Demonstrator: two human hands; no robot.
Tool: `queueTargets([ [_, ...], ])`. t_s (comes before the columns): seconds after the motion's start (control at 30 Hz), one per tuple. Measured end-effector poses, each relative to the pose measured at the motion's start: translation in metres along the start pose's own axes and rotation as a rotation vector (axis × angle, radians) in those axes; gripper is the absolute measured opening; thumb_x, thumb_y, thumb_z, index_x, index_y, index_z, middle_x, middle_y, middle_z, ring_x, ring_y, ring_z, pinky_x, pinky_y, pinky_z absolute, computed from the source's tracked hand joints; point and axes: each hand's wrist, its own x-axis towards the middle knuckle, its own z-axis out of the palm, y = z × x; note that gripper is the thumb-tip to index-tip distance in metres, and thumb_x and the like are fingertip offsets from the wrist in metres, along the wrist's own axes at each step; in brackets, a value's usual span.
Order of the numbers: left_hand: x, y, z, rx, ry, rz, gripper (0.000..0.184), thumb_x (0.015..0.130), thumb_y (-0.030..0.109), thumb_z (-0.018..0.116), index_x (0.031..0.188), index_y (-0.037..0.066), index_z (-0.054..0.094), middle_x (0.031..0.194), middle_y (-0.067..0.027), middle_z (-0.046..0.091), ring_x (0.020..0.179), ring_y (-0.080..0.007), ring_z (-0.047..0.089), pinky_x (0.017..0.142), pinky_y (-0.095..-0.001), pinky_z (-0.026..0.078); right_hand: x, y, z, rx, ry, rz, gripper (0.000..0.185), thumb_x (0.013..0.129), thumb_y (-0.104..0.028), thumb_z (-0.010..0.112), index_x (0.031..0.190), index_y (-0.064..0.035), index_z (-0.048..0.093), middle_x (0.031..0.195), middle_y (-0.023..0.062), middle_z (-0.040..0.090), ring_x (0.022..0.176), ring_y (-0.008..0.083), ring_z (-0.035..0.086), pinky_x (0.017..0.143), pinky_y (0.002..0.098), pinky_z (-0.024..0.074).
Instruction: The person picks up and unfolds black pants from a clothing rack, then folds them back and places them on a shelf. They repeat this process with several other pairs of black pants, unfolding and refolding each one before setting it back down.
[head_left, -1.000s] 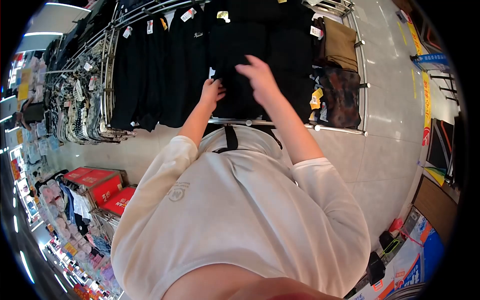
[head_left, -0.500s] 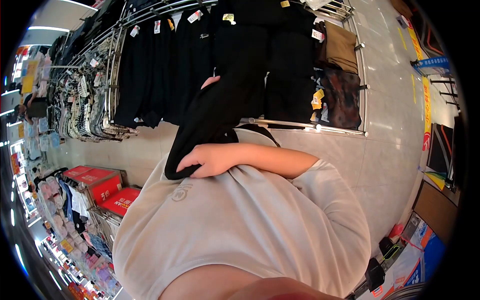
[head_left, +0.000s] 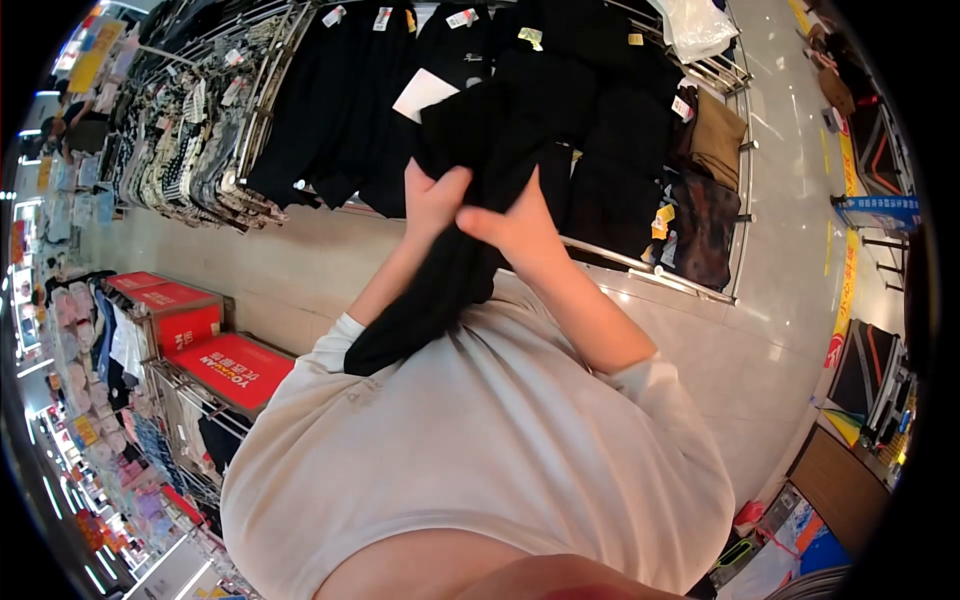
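Forearms (head_left: 592,312) angled inward, left hand (head_left: 433,200) and right hand (head_left: 522,228) grip a black garment (head_left: 432,308).

The held black garment (head_left: 425,312) is matt cloth, the rack rail (head_left: 612,255) shiny metal, the white bag (head_left: 697,28) glossy, crinkled plastic.

To the left, patterned garments (head_left: 185,150) and red boxes (head_left: 238,372); upper right, white plastic (head_left: 698,28)

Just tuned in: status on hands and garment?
Left hand and right hand holding black garment. Lower end in front of pale shirt. No obstruction visible.
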Motion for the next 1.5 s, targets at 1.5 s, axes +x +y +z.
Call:
queueTargets([
  [1.5, -0.337, 0.073, -0.319, -0.492, 0.485, -0.077, 0.041, 0.107, 0.020, 0.050, 0.139, -0.006, 0.051, 0.134, -0.0104, 0.058, 0.124, -0.0155, 0.051, 0.108, -0.0292, 0.039, -0.185, 0.103, 0.378, 0.054, -0.247, 0.511, 0.041, 0.097, -0.010, 0.064, 0.136, -0.0019, 0.053, 0.126, 0.0069, 0.063, 0.114, 0.0157, 0.059, 0.100, 0.0302, 0.0463],
])
